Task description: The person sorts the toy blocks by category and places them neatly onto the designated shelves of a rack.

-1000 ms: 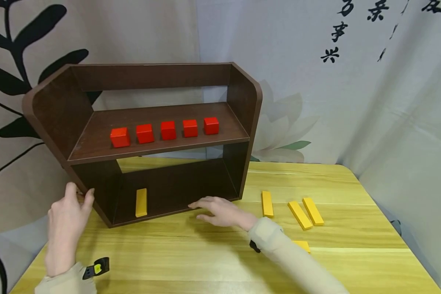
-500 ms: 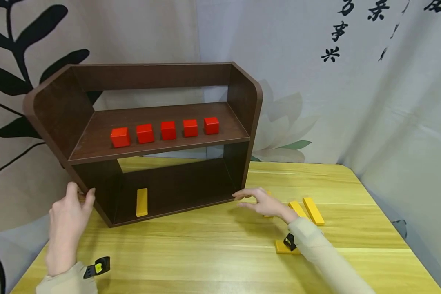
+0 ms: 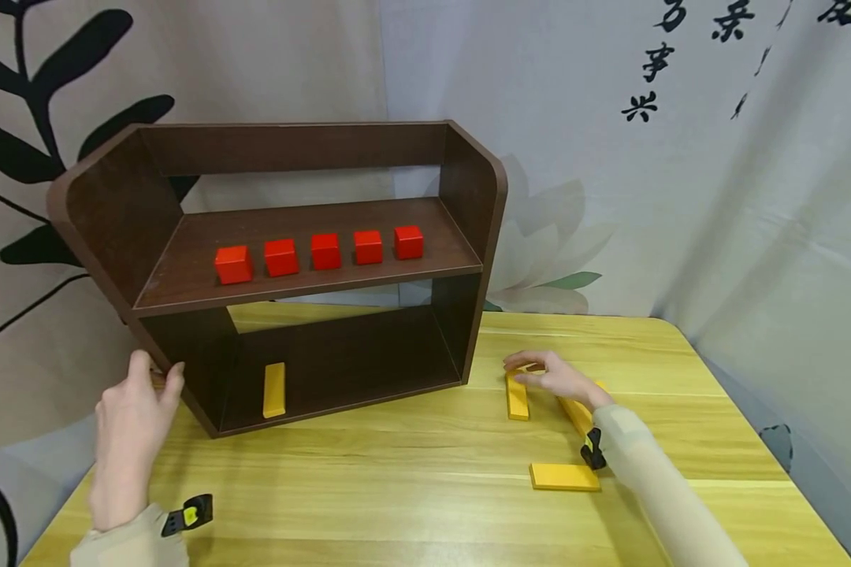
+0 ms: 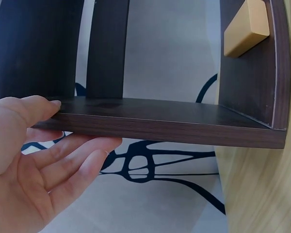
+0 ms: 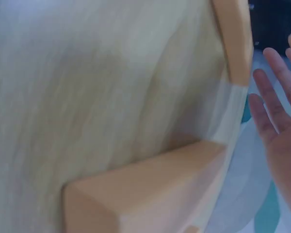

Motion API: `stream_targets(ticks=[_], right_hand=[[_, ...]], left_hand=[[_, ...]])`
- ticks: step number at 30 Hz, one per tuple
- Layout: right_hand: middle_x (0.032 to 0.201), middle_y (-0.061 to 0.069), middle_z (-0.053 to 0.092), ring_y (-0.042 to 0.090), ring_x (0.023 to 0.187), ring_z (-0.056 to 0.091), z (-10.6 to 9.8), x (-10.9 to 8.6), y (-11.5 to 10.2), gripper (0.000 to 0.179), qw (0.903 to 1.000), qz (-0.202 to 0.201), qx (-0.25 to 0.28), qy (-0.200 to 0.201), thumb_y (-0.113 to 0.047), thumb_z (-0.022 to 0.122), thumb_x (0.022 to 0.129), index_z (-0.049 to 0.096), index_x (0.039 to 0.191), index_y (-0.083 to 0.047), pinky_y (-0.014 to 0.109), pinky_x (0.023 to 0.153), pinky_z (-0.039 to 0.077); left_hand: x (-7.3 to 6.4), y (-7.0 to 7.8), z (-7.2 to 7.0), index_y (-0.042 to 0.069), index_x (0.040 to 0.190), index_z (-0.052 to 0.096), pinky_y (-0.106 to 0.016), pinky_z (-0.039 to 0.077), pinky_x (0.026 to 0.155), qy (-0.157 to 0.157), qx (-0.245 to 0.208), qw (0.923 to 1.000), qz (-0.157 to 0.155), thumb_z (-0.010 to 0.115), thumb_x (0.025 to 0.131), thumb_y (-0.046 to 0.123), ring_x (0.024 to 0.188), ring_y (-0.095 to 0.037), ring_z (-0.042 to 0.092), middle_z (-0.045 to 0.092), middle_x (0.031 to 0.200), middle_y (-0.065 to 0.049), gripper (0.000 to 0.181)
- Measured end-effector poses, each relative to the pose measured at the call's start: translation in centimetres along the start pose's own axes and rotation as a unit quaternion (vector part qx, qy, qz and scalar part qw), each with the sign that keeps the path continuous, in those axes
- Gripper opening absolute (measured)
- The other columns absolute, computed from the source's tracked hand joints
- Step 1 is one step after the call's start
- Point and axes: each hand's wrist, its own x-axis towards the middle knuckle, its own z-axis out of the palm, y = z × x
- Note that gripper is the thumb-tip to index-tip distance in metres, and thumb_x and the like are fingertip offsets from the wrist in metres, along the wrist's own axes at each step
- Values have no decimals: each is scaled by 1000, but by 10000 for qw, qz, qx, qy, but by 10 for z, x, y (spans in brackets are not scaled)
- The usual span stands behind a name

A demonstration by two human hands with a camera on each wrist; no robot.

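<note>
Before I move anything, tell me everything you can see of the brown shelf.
The brown shelf looks like dark wood-grained board. It has two levels between side panels with rounded upper front corners, a board across the top of the back, and open gaps below that. It stands upright on the wooden table, turned slightly. The upper level bears five red cubes in a row; the lower bears one yellow block toward the left. The left hand grips the left panel's front edge.
</note>
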Motion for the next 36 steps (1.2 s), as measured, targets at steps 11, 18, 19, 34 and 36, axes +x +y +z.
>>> stream_targets(ticks=[11,18,19,34,36], right_hand=[[132,23,55,39,120,53,-6,2,17,42,9994,113,26,-337,-8,61,90,53,130,3,48,98,44],[120,17,61,29,109,57,-6,2,16,37,9988,114,-354,-323,-17,68,87,62,119,-1,42,94,47],[119,17,61,28,108,57,-7,2,15,37,9986,82,-394,-349,-18,69,86,63,118,-1,41,94,47],[130,21,56,38,117,54,-11,-4,23,47,9968,-47,-130,-782,-7,71,82,58,127,0,47,95,46],[126,20,59,33,111,57,-9,-3,23,44,9972,-72,-201,-720,-6,72,80,61,123,-1,44,93,48]], left_hand=[[0,0,2,-2,96,40,-32,25,42,75,3,9999,76,50,96,21,42,-28,39,40,52,-13,26],[1,0,1,-2,96,41,-32,25,42,91,-4,9999,46,50,96,21,41,-30,41,45,54,-16,25],[1,-1,1,-2,96,41,-33,25,42,101,-3,9999,49,50,96,21,41,-30,41,46,54,-16,25],[1,-1,1,-2,94,41,-35,26,40,170,-50,9998,130,52,95,19,42,-36,44,53,61,-23,23],[0,-2,2,-2,94,41,-35,26,40,179,-54,9997,145,52,95,18,41,-35,43,52,60,-23,23]])
